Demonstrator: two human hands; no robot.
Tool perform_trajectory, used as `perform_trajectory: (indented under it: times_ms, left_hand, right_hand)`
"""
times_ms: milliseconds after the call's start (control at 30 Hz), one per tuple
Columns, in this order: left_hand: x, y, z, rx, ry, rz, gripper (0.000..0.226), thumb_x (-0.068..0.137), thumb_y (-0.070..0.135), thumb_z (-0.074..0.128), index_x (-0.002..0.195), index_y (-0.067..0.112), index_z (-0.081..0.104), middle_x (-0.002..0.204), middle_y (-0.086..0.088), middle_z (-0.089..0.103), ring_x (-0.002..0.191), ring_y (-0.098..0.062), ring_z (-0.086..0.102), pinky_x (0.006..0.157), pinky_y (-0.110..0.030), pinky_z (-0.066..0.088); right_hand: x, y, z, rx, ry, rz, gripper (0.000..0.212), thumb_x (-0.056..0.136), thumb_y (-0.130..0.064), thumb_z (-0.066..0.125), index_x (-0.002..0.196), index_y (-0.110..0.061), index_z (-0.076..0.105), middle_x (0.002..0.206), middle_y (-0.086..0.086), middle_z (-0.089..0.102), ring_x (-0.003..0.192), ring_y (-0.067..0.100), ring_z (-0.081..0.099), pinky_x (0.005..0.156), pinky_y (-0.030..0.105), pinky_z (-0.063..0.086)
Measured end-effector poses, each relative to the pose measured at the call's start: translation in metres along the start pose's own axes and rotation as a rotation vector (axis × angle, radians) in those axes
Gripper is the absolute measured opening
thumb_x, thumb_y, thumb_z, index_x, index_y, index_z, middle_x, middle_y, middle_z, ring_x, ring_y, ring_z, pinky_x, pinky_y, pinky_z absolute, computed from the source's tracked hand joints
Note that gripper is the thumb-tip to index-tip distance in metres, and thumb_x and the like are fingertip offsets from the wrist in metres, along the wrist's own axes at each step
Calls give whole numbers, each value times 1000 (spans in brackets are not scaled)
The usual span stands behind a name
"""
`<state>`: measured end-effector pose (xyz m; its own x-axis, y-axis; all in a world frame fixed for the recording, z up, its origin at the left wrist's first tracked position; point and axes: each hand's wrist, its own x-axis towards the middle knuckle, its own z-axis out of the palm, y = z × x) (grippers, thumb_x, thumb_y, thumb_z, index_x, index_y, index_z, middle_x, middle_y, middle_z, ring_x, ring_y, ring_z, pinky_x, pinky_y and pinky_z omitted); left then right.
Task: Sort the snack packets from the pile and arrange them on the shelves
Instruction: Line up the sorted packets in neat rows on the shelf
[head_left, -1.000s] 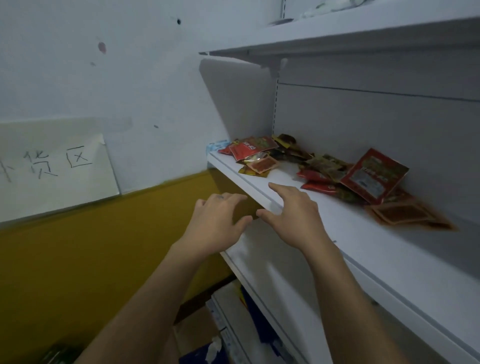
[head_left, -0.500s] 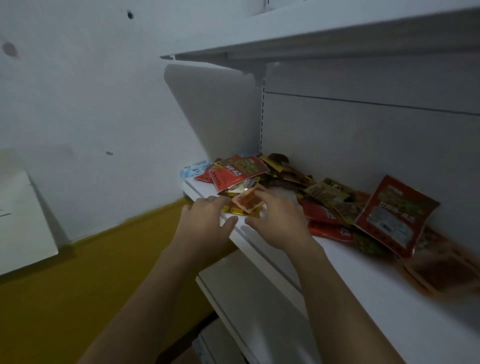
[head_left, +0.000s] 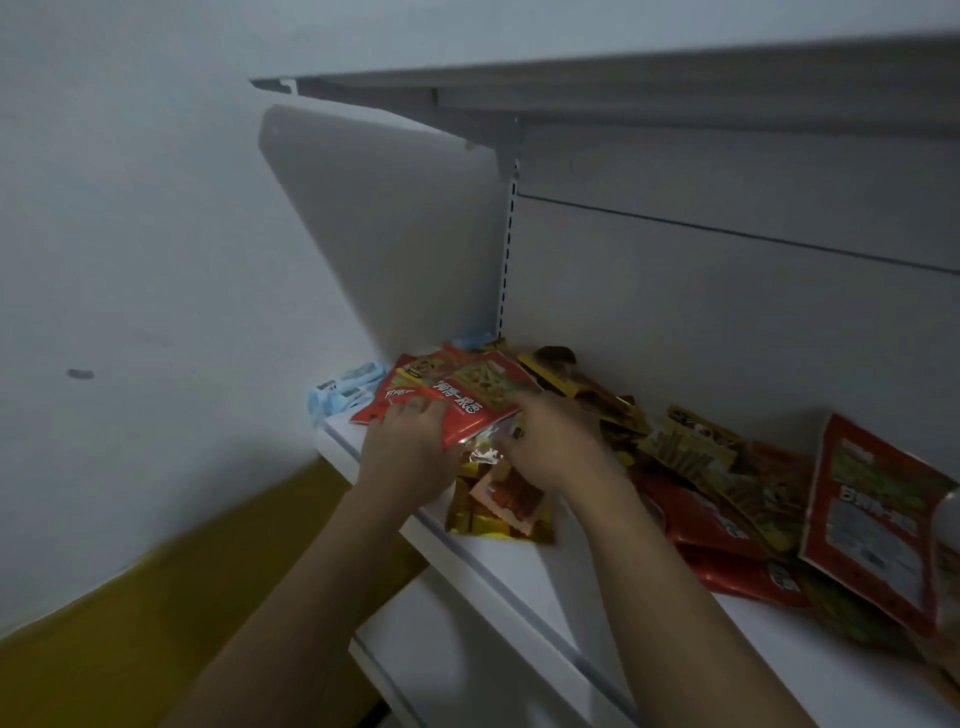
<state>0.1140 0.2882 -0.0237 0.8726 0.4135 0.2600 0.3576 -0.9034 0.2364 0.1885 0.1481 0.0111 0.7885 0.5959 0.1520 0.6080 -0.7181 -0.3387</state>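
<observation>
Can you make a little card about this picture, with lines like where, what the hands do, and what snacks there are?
Place: white metal shelf by a pale wall
Left hand: grips flat red snack packet with white writing
Right hand: at that packet's right edge; grip unclear
Below the hands: shiny gold foil packets at the shelf's front edge
Left end: pale blue packets
Right: big red packet propped up near the grey back panel

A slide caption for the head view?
Left hand grips a red snack packet; right hand touches it, on a white shelf.
</observation>
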Motion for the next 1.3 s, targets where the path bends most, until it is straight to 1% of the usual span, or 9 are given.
perform_trajectory:
  times_ms: [433, 633, 733, 800, 933, 1033, 1100, 1167, 1300]
  left_hand:
    - [38, -26, 16, 208, -66, 99, 54, 101, 44, 40, 149, 21, 31, 145, -7, 50, 133, -28, 47, 111, -44, 36]
    - [48, -32, -10, -98, 120, -5, 26, 100, 20, 44, 123, 16, 57, 106, -7, 70, 92, -26, 65, 79, -37, 51]
    - [52, -35, -22, -320, 231, -29, 24, 101, 17, 43, 114, 18, 63, 110, -7, 71, 92, -27, 66, 76, -38, 54]
    - [50, -33, -21, -341, 118, 65, 24, 103, 24, 43, 119, 22, 61, 111, -4, 70, 87, -20, 67, 71, -35, 56]
    - [39, -34, -4, -165, -129, 252, 61, 89, 62, 54, 139, 28, 46, 138, 4, 54, 120, -17, 54, 100, -38, 46]
    - [39, -31, -1, -57, 1, 266, 67, 88, 56, 61, 144, 26, 39, 143, 3, 50, 129, -20, 48, 108, -41, 38]
    - [42, -30, -2, -178, 194, 299, 41, 94, 39, 60, 132, 24, 52, 123, 2, 63, 110, -19, 60, 92, -34, 47]
    - [44, -26, -8, -362, 313, 252, 25, 97, 30, 57, 121, 22, 58, 101, 4, 68, 87, -17, 65, 75, -30, 51]
    - [46, -10, -28, -1094, 90, -72, 15, 100, 26, 55, 113, 20, 57, 94, 1, 71, 72, -19, 73, 60, -40, 60]
  right_hand:
    - [16, -8, 39, -166, 144, 44, 43, 96, -38, 51, 139, -33, 48, 134, 1, 55, 126, 25, 44, 113, 43, 24]
    - [9, 0, 35, -50, 332, 45, 52, 93, -34, 61, 143, -26, 45, 135, 2, 55, 127, 25, 46, 110, 38, 26]
    - [13, 3, 37, 63, 477, 48, 53, 88, -29, 70, 137, -17, 53, 131, 7, 59, 122, 30, 52, 106, 42, 36]
    - [15, 7, 43, 79, 493, 39, 45, 87, -29, 71, 128, -16, 60, 123, 8, 63, 114, 31, 57, 100, 43, 42]
    - [18, 10, 45, 65, 504, 28, 22, 89, -31, 68, 106, -18, 72, 106, 4, 68, 98, 26, 62, 83, 36, 47]
    - [22, 5, 44, 130, 676, 1, 21, 87, -35, 67, 95, -17, 75, 95, 3, 69, 87, 25, 64, 70, 34, 51]
    - [20, 1, 40, 200, 816, -31, 27, 86, -39, 63, 100, -17, 73, 97, 2, 69, 87, 24, 65, 69, 36, 54]
    - [17, -2, 33, 357, 838, 6, 47, 88, -40, 66, 129, -20, 59, 117, 3, 66, 102, 22, 64, 80, 35, 53]
    - [11, -3, 22, 616, 540, 147, 90, 83, -48, 72, 152, -41, 16, 149, -9, 43, 134, 14, 44, 105, 43, 44]
